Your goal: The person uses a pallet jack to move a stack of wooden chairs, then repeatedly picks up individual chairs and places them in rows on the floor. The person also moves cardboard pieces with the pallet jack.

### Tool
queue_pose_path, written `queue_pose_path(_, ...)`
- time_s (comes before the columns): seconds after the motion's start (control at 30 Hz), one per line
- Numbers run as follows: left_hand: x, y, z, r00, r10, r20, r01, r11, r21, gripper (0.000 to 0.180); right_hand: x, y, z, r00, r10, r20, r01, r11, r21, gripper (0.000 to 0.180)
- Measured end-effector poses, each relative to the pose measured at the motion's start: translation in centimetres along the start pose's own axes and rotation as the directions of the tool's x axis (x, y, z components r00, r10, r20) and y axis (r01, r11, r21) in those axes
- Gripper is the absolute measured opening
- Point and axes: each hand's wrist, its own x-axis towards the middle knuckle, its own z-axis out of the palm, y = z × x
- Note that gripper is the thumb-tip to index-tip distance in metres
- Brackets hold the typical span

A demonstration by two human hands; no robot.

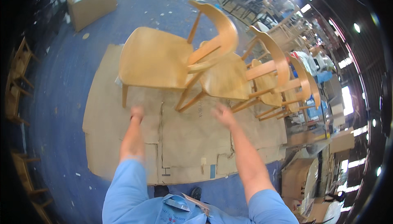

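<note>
Blue floor (pixel 61 101) under me, dusty, with small white scraps scattered toward the far side. Flattened brown cardboard sheets (pixel 184 142) lie directly on it, overlapping, edges torn, a bit of blue tape near my side. Light wooden chairs with curved backs (pixel 163 60) stand in a row on the cardboard, the nearest one blurred. A closed brown cardboard box (pixel 92 3) sits on the floor far left. More dark wooden chairs (pixel 16 80) along the left edge.

**Clearance ahead of hands**

Open cardboard sheet (pixel 184 142) at centre, passable. Blocked above by nearest wooden chair (pixel 157 58), with further chairs (pixel 262 80) in a row toward the right. Cardboard box (pixel 92 3) at upper left, well apart.
</note>
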Motion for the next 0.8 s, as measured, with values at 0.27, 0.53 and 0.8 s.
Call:
queue_pose_path(0.27, -37.6, -2.6, 18.5, 0.766, -0.499, 0.404, 0.627, 0.445, -0.64, 0.033, -42.0, 27.3, 9.4, 0.369, 0.749, 0.551, -0.734, 0.598, -0.321, 0.045)
queue_pose_path(0.53, -66.2, 10.1, 31.7, 0.669, -0.417, 0.616, 0.466, 0.88, 0.09, 0.026, -36.0, 37.5, 7.7, 0.465, 0.669, 0.579, -0.423, 0.743, -0.518, 0.032)
queue_pose_path(0.8, -63.1, 26.2, 33.0, 0.747, -0.661, 0.069, 0.309, 0.254, -0.916, 0.035, -23.6, 27.1, 1.4, 0.92, 0.083, 0.382, -0.274, 0.834, 0.479, 0.03)
